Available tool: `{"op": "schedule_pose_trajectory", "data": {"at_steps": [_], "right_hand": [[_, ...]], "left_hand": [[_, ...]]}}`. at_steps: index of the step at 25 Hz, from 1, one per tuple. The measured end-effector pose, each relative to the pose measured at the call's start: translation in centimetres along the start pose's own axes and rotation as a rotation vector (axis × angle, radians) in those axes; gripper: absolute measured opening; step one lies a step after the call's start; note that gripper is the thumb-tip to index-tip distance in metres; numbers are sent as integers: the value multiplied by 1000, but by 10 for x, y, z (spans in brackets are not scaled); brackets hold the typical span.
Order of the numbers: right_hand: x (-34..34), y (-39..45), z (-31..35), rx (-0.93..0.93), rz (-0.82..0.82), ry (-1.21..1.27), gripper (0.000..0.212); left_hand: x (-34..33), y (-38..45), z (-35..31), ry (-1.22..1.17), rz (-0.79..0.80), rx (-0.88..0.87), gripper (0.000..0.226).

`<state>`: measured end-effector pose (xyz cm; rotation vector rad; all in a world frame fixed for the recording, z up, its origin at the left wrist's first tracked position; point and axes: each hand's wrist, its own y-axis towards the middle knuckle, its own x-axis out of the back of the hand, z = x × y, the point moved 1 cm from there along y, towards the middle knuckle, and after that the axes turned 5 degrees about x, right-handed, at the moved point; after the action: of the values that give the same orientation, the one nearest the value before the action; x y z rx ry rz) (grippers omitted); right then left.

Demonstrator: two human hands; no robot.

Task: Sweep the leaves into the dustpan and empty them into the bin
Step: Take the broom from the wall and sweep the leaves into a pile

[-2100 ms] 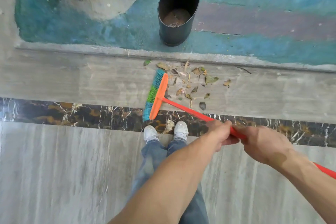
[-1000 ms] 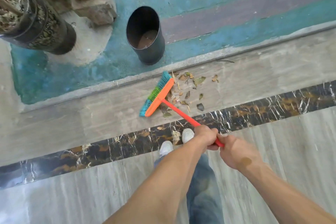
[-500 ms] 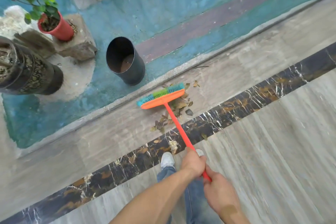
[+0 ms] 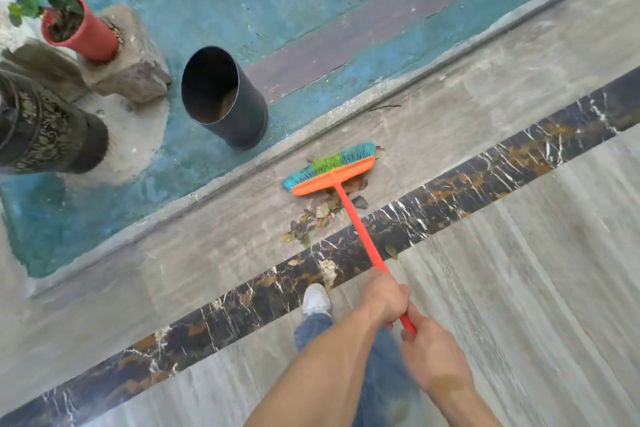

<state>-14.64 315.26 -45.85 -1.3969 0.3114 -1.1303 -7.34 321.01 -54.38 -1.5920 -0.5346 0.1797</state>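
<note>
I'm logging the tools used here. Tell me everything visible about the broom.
The broom has an orange, plastic-looking head with teal and green bristles and a thin straight orange-red handle. Its head lies on the grey stone floor near the kerb, bristles pointing away from the person, with leaves on the near side. The left hand grips the handle, the right hand just behind.

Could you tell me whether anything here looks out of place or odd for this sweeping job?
One leaf lies apart from the leaf pile, on the dark marble strip right of the broom handle. No dustpan is in view.
</note>
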Motion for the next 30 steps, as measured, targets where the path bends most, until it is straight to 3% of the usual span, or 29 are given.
{"op": "schedule_pose_trajectory", "data": {"at_steps": [4, 9, 16, 22, 24, 27, 30], "right_hand": [[18, -50, -14, -25, 73, -27, 54], [37, -64, -16, -43, -133, 133, 68], [70, 32, -7, -168, -306, 473, 53], [91, 125, 7, -219, -424, 589, 49], [89, 128, 6, -189, -396, 602, 54], [75, 106, -1, -134, -373, 477, 42], [53, 68, -13, -103, -286, 343, 54]], "left_hand": [[-36, -36, 7, 34, 144, 37, 71], [-23, -62, -23, 151, 63, -96, 70], [7, 9, -129, 451, -2, -298, 77], [21, 79, -194, 555, -101, -383, 62], [23, 85, -191, 559, -83, -381, 57], [11, 74, -163, 474, -17, -354, 57], [-1, 48, -119, 392, 13, -277, 66]]}}
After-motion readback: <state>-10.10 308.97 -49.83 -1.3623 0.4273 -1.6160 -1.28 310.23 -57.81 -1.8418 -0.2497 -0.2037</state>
